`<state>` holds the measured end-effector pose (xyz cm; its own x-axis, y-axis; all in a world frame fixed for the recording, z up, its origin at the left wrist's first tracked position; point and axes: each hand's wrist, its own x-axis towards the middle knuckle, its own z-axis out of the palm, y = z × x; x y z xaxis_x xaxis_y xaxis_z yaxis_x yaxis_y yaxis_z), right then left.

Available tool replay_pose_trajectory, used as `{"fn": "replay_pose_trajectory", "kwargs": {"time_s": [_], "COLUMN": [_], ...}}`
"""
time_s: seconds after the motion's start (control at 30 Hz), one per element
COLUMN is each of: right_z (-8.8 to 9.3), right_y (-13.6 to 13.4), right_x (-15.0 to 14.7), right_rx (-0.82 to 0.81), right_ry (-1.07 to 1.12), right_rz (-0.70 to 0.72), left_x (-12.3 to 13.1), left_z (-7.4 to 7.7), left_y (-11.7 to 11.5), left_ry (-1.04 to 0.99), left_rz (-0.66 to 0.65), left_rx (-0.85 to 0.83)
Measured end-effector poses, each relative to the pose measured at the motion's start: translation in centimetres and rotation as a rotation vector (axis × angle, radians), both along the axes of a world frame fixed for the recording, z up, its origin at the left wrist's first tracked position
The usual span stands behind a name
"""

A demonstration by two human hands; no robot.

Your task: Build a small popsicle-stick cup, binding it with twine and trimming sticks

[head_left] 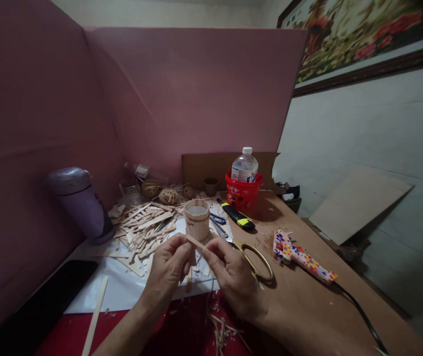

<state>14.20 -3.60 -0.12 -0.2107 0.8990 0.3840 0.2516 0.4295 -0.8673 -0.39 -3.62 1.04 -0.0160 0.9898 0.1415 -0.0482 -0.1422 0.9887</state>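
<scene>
A short piece of wooden stick [195, 242] is held between both hands, in front of a round cup made of wooden sticks [197, 222]. My left hand [172, 264] pinches its left end with the fingertips. At its right end, the thumb and fingers of my right hand [232, 274] are closed on it. Gold-handled scissors [258, 262] lie just right of my right hand. A heap of loose wooden sticks [148, 227] spreads to the left of the cup on white sheeting.
A purple bottle [83, 205] leans at the left. Behind stand a red bucket [243, 194] and clear bottle [246, 165]. A black-yellow cutter [238, 216] lies near them. A flower-patterned glue gun [306, 259] with a cord is on the right. Twine balls [169, 196] sit at the back.
</scene>
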Motion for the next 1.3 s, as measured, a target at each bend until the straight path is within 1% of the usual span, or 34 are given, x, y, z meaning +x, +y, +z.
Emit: {"fn": "replay_pose_trajectory", "kwargs": {"time_s": [0.1,0.2,0.27,0.37,0.43,0.57,0.6,0.67,0.73,0.77,0.83,0.93,1.0,1.07,1.17,1.23,1.3], "right_z": [0.0,-0.2,-0.4,-0.6,-0.6,-0.7,-0.7,-0.8,-0.8,-0.8,-0.7,-0.6,-0.7,-0.8,-0.7,-0.5,-0.3], "right_y": [0.3,0.9,1.2,1.5,1.5,1.4,1.4,1.3,1.1,1.0,0.7,0.4,0.3,0.5,0.8,0.9,0.9], "right_x": [-0.1,-0.3,-0.3,-0.4,-0.3,-0.3,-0.3,-0.3,-0.3,-0.4,-0.4,-0.5,-0.5,-0.4,-0.2,0.0,0.0], "right_rx": [-0.133,-0.322,-0.420,-0.459,-0.452,-0.441,-0.433,-0.412,-0.399,-0.397,-0.396,-0.412,-0.372,-0.289,-0.189,-0.118,-0.014], "right_ry": [0.152,0.340,0.434,0.495,0.511,0.530,0.526,0.506,0.484,0.475,0.447,0.329,0.234,0.158,0.124,0.132,0.110], "right_rz": [0.075,0.176,0.214,0.226,0.230,0.248,0.251,0.251,0.257,0.261,0.273,0.282,0.243,0.141,-0.006,-0.039,-0.044], "left_x": [-0.1,-0.3,-0.3,-0.2,0.0,0.4,0.4,0.4,0.2,0.0,-0.2,-0.3,-0.3,-0.1,0.3,0.5,0.6], "left_z": [-0.1,-0.2,-0.2,-0.1,0.1,0.5,0.5,0.6,0.6,0.5,0.2,-0.4,-0.6,-0.5,0.1,0.3,0.2], "left_y": [0.1,0.2,0.1,-0.2,-0.4,-0.6,-0.6,-0.4,-0.2,-0.2,0.0,0.1,0.0,-0.1,-0.4,-0.5,-0.5], "left_ry": [-0.047,-0.104,-0.099,-0.031,0.021,0.122,0.112,0.030,-0.058,-0.084,-0.099,-0.119,-0.153,-0.159,-0.086,-0.028,-0.002], "left_rz": [-0.011,-0.087,-0.129,-0.099,-0.083,-0.117,-0.092,-0.016,0.007,-0.013,-0.099,-0.218,-0.224,-0.180,-0.109,-0.095,-0.098], "left_rx": [-0.004,-0.023,-0.034,-0.029,-0.047,-0.133,-0.130,-0.094,-0.064,-0.057,-0.067,-0.132,-0.167,-0.168,-0.193,-0.232,-0.234]}}
